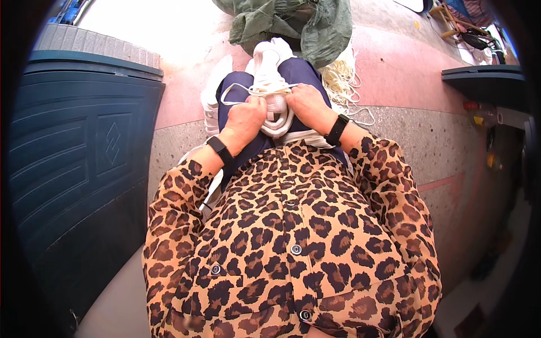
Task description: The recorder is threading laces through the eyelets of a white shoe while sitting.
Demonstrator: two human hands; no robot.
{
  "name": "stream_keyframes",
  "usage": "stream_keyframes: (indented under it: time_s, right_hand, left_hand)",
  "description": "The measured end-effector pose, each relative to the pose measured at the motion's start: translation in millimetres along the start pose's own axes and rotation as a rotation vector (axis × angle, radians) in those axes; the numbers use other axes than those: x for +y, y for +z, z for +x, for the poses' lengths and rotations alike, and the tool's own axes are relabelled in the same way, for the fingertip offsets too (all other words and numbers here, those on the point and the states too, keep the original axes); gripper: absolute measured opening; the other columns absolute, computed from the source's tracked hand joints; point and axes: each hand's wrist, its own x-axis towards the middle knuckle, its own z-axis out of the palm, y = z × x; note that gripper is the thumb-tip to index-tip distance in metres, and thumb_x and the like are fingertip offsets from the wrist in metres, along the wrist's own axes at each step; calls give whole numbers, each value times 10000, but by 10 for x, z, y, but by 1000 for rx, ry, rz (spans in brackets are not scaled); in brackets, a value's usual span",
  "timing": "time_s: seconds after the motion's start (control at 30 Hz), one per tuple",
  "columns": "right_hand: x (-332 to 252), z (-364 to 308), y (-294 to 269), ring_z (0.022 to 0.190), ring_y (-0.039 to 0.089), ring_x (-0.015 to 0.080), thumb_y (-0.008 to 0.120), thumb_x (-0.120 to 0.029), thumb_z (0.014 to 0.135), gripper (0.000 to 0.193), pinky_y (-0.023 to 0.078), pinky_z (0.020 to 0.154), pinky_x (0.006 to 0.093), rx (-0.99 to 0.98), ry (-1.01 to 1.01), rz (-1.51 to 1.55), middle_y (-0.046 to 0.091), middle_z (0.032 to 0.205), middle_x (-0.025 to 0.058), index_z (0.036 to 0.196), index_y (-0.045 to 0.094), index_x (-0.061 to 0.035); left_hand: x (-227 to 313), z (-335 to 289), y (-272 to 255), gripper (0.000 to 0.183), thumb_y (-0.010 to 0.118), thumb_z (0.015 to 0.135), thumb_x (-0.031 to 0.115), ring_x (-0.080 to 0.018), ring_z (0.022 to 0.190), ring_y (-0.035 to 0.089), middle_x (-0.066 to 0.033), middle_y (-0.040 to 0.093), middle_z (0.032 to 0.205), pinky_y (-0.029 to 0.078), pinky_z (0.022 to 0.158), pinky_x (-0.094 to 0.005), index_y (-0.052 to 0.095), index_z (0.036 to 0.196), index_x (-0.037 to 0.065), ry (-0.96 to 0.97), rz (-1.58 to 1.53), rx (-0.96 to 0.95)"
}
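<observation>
A white sneaker (266,61) rests on my lap between my thighs, its toe pointing away from me and its opening towards me. Cream shoelace (269,89) crosses its front, and a loose loop of it arcs out to the left. My left hand (245,119) is closed at the left side of the shoe's tongue, pinching the lace. On the opposite side, my right hand (310,106) has its fingers closed on the lace near the eyelets. The fingertips of both hands are partly hidden. Each wrist wears a black band.
Several white shoes (211,102) stand beside my left leg. A green woven sack (290,28) lies beyond my knees, with a heap of cream laces (341,79) on the floor to its right. A dark blue door (84,135) stands at left; a dark panel (484,84) juts in at right.
</observation>
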Motion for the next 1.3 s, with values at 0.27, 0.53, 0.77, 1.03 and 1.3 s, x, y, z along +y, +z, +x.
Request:
stream_keyframes:
  time_s: [0.27,0.53,0.77,1.03,1.3]
  right_hand:
    - [3,-67,-35,792,485,200,550,-117,649,44,396,607,317,162,-29,19,512,756,32,629,583,-96]
    - [-102,217,-333,731,533,294,539,-92,769,74,426,654,372,550,142,610,562,722,127,768,565,-23]
    - [244,391,-279,858,543,327,594,-138,744,289,433,745,378,573,255,532,581,888,181,984,531,10]
    - [704,-528,108,708,572,163,531,-131,808,257,451,650,274,330,599,683,590,765,102,1022,530,12]
    - [349,-282,-130,593,531,81,507,-200,861,222,437,564,220,108,558,986,579,658,20,887,594,2]
  left_hand:
    - [87,124,-50,78,540,678,84,-199,684,546,-92,479,835,479,455,-248,559,737,36,7,-12,34]
    - [-90,420,-332,117,543,787,100,-200,580,569,-114,566,659,437,507,-295,551,801,-16,-419,-1066,220]
    - [-652,354,-184,212,559,792,153,-132,648,589,-104,602,764,460,543,-243,567,910,-23,-587,-1042,85]
    - [-970,-2501,426,389,603,753,244,-368,962,496,-239,532,997,393,817,-434,508,1018,-26,-881,-301,-289]
    - [-161,-2927,49,332,543,789,232,-275,683,609,-192,605,796,483,604,-368,510,1030,6,-1422,-861,-103]
